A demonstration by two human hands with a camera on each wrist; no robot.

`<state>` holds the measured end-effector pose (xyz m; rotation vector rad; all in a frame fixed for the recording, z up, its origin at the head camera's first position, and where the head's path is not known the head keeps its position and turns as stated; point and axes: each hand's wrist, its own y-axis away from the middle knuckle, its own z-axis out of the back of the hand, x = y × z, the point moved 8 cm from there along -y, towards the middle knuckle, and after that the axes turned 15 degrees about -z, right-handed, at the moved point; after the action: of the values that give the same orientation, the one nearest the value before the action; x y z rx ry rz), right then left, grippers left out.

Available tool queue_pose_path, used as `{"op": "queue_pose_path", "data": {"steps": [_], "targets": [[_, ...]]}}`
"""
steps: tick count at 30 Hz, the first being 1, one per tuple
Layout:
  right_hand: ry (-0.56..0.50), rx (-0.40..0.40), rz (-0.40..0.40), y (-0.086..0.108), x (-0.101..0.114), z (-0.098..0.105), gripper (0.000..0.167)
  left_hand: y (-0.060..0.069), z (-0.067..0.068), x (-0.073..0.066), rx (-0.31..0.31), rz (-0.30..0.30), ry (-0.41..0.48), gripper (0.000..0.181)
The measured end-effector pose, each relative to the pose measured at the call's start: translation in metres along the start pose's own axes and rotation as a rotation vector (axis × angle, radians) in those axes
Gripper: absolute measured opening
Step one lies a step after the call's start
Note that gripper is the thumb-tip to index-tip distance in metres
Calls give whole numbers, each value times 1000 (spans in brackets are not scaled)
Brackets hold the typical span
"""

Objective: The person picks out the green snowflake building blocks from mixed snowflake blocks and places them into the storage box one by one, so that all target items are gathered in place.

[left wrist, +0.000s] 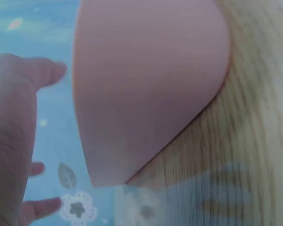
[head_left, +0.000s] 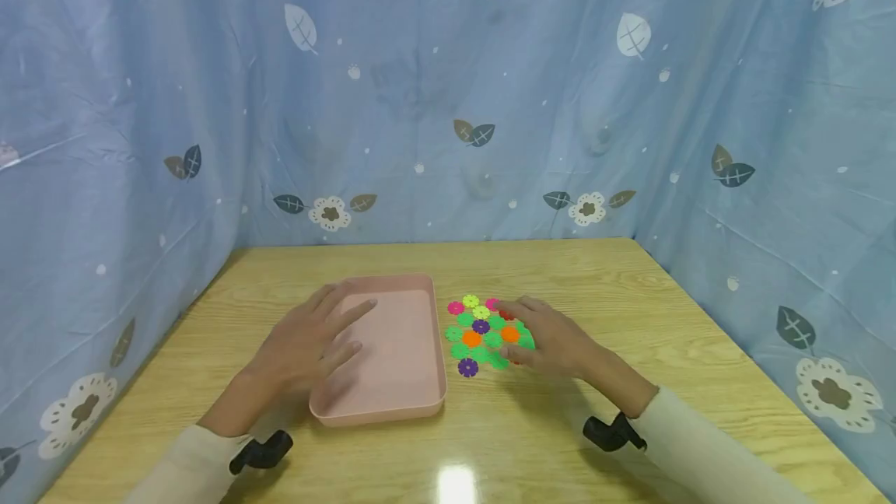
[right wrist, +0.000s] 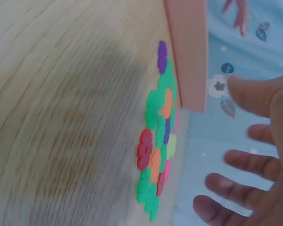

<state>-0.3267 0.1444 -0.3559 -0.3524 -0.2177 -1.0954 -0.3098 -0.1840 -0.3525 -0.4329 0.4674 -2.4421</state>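
Note:
A shallow pink tray (head_left: 388,348) lies on the table, and nothing shows inside it. My left hand (head_left: 304,337) hovers over the tray's left side with its fingers spread, holding nothing; the left wrist view shows the tray's outer wall (left wrist: 146,84) beside that hand. To the right of the tray lie several flat, flower-shaped plastic discs (head_left: 481,327) in green, orange, purple, yellow, pink and red. Above their right edge is my right hand (head_left: 553,337), fingers apart and partly covering some discs. In the right wrist view its fingers (right wrist: 247,162) hold nothing.
The wooden table (head_left: 560,271) reaches back to a blue patterned curtain (head_left: 420,99), which also hangs along both sides. Black wrist straps (head_left: 612,432) are on both arms. A bright light reflection lies at the table's front.

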Motion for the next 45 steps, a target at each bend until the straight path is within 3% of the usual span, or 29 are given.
{"op": "queue_pose_path", "data": {"steps": [7, 13, 17, 21, 29, 38, 45], "targets": [[-89, 126, -106, -7, -5, -15, 45, 22, -18, 33, 15, 333, 251, 72], [-72, 142, -127, -9, -8, -28, 36, 38, -38, 48, -108, 504, 513, 68], [-19, 155, -105, -10, -9, -36, 30, 46, -51, 52, -192, 586, 710, 66], [3, 155, -48, -10, -8, -40, 19, 50, -59, 51, -215, 616, 817, 66], [-11, 138, 0, -11, -6, -40, 13, 50, -58, 48, -236, 625, 855, 65], [-33, 118, -64, -15, -6, -43, 15, 55, -62, 48, -271, 664, 937, 66], [-38, 119, -126, -18, -6, -44, 8, 57, -60, 46, -279, 654, 946, 66]]}}
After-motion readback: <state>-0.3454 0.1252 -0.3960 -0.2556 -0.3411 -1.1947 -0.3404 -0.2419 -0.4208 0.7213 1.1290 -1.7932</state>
